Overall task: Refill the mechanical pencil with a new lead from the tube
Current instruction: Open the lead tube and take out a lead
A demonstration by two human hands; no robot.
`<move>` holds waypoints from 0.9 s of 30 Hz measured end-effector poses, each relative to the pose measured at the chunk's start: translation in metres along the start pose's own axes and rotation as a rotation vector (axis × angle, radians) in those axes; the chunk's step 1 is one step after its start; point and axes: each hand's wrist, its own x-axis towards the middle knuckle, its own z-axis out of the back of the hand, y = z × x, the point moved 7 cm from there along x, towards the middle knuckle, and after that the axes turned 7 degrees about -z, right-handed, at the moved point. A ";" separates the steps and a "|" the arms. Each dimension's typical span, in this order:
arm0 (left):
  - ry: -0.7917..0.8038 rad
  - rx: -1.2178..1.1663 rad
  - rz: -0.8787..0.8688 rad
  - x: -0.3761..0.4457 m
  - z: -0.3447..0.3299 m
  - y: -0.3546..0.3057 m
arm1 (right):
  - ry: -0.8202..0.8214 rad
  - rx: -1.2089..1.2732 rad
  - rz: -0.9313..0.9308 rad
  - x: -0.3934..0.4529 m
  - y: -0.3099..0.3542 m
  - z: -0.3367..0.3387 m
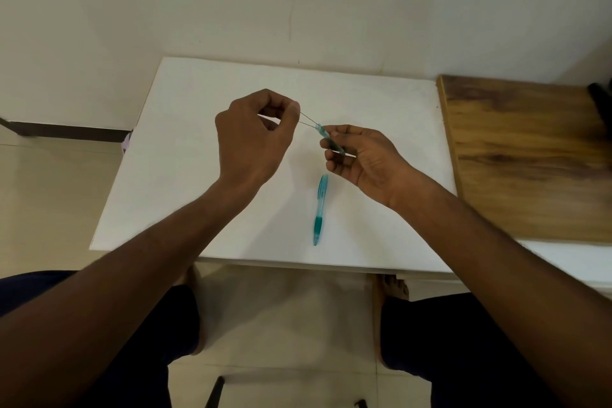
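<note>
A teal mechanical pencil [320, 209] lies on the white table [198, 149], tip toward me, below my hands. My right hand [361, 156] holds a small translucent teal lead tube [326, 136] tilted up to the left above the table. Two thin dark leads [308, 121] stick out of the tube's open end. My left hand [255, 139] pinches the far ends of these leads between thumb and forefinger. Both hands hover above the table's middle.
A wooden board [530, 159] abuts the table's right side, with a dark object [601, 99] at its far corner. The white wall stands behind. My knees and bare feet show under the table's near edge on a tiled floor.
</note>
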 end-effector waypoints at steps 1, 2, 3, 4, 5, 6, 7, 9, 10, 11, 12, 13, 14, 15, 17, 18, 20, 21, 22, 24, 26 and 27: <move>-0.012 0.010 -0.007 0.000 0.002 -0.001 | 0.009 0.040 -0.029 0.000 -0.003 -0.001; -0.030 0.015 -0.021 0.001 0.005 -0.002 | 0.021 0.087 -0.064 0.000 -0.008 -0.002; -0.049 0.017 -0.041 0.002 0.008 -0.005 | 0.037 0.138 -0.105 -0.001 -0.013 -0.005; -0.067 0.014 -0.063 0.004 0.011 -0.007 | 0.054 0.182 -0.144 -0.002 -0.018 -0.007; -0.085 0.011 -0.083 0.006 0.015 -0.010 | 0.070 0.211 -0.173 -0.003 -0.022 -0.010; -0.105 0.009 -0.097 0.008 0.019 -0.012 | 0.083 0.224 -0.189 -0.003 -0.024 -0.011; -0.125 0.007 -0.101 0.010 0.023 -0.012 | 0.092 0.229 -0.193 -0.004 -0.024 -0.012; -0.149 -0.008 -0.071 0.013 0.030 -0.009 | 0.094 0.240 -0.171 -0.004 -0.018 -0.011; -0.145 -0.010 -0.042 0.015 0.032 -0.005 | 0.082 0.247 -0.152 -0.004 -0.013 -0.008; -0.121 0.005 -0.013 0.017 0.032 -0.001 | 0.064 0.253 -0.129 -0.004 -0.007 -0.004; -0.061 0.053 0.013 0.019 0.029 0.006 | 0.041 0.258 -0.107 -0.003 -0.001 0.000; 0.047 0.137 0.034 0.021 0.023 0.013 | 0.015 0.263 -0.084 -0.003 0.004 0.006; 0.192 0.240 0.052 0.020 0.014 0.022 | -0.010 0.267 -0.063 -0.003 0.010 0.011; 0.344 0.329 0.077 0.015 0.004 0.030 | -0.031 0.272 -0.048 -0.002 0.014 0.016; 0.560 0.418 0.120 0.003 -0.014 0.045 | -0.055 0.281 -0.035 -0.002 0.021 0.023; 0.611 0.456 0.115 -0.002 -0.020 0.049 | -0.062 0.282 -0.035 -0.003 0.022 0.025; 0.633 0.531 0.075 -0.004 -0.028 0.049 | -0.069 0.276 -0.037 -0.003 0.024 0.028; 0.611 0.551 0.066 -0.003 -0.029 0.049 | -0.071 0.272 -0.036 -0.004 0.024 0.029; 0.578 0.564 0.061 -0.001 -0.028 0.048 | -0.074 0.270 -0.034 -0.004 0.024 0.030; 0.511 0.577 0.008 0.005 -0.027 0.043 | -0.080 0.273 -0.032 -0.005 0.025 0.034; 0.476 0.545 -0.109 0.006 -0.032 0.030 | -0.090 0.278 -0.030 -0.006 0.026 0.037; 0.475 0.519 -0.166 0.004 -0.037 0.021 | -0.096 0.283 -0.026 -0.006 0.027 0.039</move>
